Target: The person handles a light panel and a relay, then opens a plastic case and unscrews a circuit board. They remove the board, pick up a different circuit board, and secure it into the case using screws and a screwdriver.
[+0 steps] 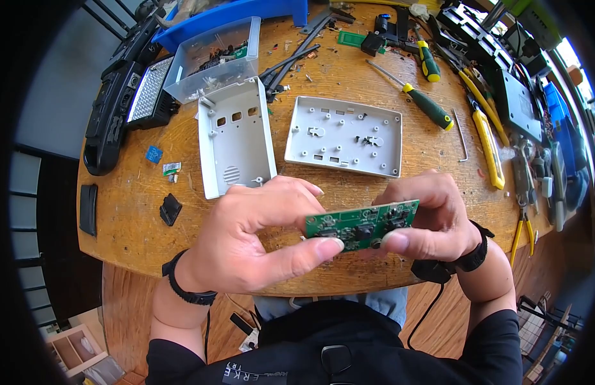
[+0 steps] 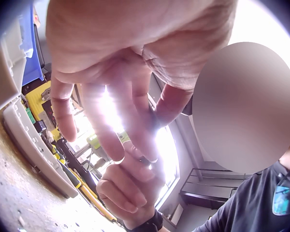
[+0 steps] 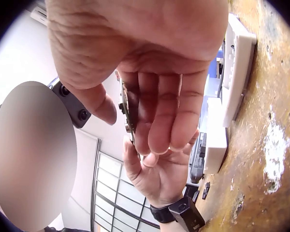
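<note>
A green circuit board (image 1: 348,226) with small dark parts is held up near the table's front edge, tilted so its face shows. My left hand (image 1: 246,240) grips its left end, the thumb lying on the face and the fingers behind. At the other end my right hand (image 1: 442,215) pinches the board between thumb and curled fingers. In the right wrist view the circuit board (image 3: 125,108) appears edge-on. Beyond the hands lie two pale grey plastic case halves: one (image 1: 236,151) with a speaker grille, the other (image 1: 339,144) with several posts and metal clips.
A clear plastic bin (image 1: 214,61) stands at the back left beside a black device (image 1: 121,90). Screwdrivers (image 1: 432,109), a yellow utility knife (image 1: 488,151) and pliers (image 1: 522,224) lie to the right. Small scraps (image 1: 171,210) lie on the left of the wooden table (image 1: 130,212).
</note>
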The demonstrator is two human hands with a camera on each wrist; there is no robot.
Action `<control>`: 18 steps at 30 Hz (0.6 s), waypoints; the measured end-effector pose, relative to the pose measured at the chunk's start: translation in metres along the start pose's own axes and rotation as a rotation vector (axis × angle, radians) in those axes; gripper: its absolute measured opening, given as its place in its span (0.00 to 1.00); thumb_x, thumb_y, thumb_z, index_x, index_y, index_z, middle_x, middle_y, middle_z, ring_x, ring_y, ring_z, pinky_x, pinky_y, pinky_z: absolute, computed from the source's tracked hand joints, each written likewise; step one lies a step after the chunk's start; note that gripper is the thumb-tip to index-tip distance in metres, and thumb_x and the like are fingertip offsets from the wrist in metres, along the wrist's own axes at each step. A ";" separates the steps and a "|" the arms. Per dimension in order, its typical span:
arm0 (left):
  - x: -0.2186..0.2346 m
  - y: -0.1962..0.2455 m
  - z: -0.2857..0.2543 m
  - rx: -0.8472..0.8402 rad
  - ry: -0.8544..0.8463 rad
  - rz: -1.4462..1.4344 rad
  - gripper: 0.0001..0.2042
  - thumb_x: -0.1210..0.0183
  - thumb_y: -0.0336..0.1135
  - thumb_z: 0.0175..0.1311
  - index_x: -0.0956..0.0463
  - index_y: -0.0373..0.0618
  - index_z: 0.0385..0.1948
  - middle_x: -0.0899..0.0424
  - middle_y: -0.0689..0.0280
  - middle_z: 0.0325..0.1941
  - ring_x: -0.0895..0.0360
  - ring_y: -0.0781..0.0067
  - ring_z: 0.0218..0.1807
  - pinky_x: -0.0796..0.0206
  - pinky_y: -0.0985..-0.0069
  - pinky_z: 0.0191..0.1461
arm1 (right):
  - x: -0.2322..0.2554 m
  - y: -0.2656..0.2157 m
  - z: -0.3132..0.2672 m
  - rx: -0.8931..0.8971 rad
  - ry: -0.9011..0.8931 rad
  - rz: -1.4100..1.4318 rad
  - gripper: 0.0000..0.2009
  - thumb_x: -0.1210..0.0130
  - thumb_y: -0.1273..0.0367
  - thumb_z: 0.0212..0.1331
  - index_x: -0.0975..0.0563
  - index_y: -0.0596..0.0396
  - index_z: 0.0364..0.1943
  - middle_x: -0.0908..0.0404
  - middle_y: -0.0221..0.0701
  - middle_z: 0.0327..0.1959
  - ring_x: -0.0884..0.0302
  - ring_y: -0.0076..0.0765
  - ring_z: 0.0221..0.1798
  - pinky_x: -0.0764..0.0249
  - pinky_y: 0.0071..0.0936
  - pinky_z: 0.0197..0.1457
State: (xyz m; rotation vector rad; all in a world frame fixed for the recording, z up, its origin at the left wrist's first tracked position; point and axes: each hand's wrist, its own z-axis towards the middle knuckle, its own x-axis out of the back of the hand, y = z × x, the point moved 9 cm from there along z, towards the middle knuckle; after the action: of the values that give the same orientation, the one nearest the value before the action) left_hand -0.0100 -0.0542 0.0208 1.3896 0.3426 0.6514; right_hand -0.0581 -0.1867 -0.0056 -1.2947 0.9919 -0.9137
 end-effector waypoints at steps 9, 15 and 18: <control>-0.009 0.001 0.001 -0.063 -0.093 0.144 0.08 0.30 0.31 0.52 0.18 0.37 0.29 0.18 0.59 0.26 0.21 0.65 0.33 0.31 0.67 0.54 | -0.006 -0.011 0.005 0.058 -0.018 -0.242 0.12 0.35 0.69 0.51 0.26 0.58 0.18 0.28 0.26 0.14 0.35 0.19 0.17 0.45 0.23 0.20; -0.009 0.002 0.002 -0.066 -0.079 0.141 0.08 0.30 0.31 0.52 0.18 0.37 0.29 0.19 0.60 0.25 0.21 0.65 0.33 0.31 0.67 0.53 | -0.006 -0.012 0.004 0.049 -0.030 -0.247 0.11 0.36 0.70 0.52 0.25 0.59 0.20 0.24 0.29 0.16 0.30 0.20 0.19 0.41 0.21 0.22; -0.006 0.004 0.002 -0.088 -0.054 0.094 0.07 0.31 0.30 0.52 0.18 0.36 0.28 0.19 0.60 0.25 0.21 0.66 0.33 0.31 0.67 0.53 | -0.004 -0.003 0.001 -0.055 0.007 -0.026 0.08 0.38 0.67 0.56 0.20 0.58 0.26 0.23 0.27 0.19 0.28 0.20 0.24 0.34 0.21 0.29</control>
State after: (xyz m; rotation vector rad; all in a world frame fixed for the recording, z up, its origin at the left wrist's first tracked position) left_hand -0.0145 -0.0590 0.0245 1.3426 0.2044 0.6968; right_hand -0.0586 -0.1829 -0.0028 -1.3539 1.0139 -0.9170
